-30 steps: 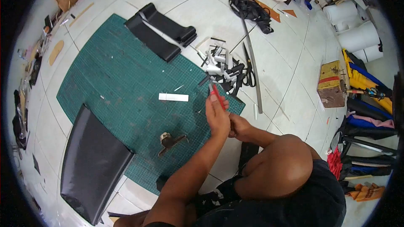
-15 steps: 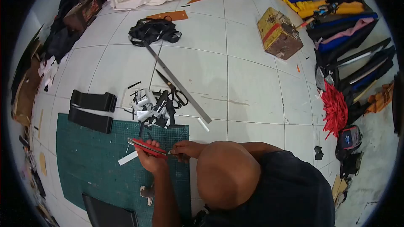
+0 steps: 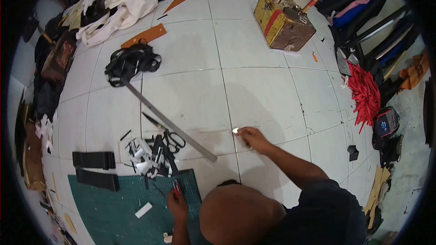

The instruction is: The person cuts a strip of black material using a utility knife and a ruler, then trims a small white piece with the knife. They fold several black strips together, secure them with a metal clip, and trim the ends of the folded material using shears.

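Observation:
My left hand [image 3: 177, 203] is closed around a red utility knife [image 3: 175, 188] over the right edge of the green cutting mat [image 3: 104, 204]. My right hand [image 3: 252, 137] reaches out over the white floor tiles and pinches a small white scrap [image 3: 235, 130] between its fingertips. A white strip [image 3: 144, 209] lies on the mat to the left of my left hand. My knee hides the mat's lower right corner.
A long metal ruler [image 3: 169, 122] runs diagonally past black scissors [image 3: 166, 134] and a pile of black and white offcuts [image 3: 147, 156]. Folded black pieces [image 3: 94, 159] lie at the left. A yellow box [image 3: 283, 20], red straps [image 3: 363, 95] and bags crowd the right.
My right hand has left the knife and reached out to the right over the tiles with a small white scrap. The view has swung right; my left hand keeps the knife.

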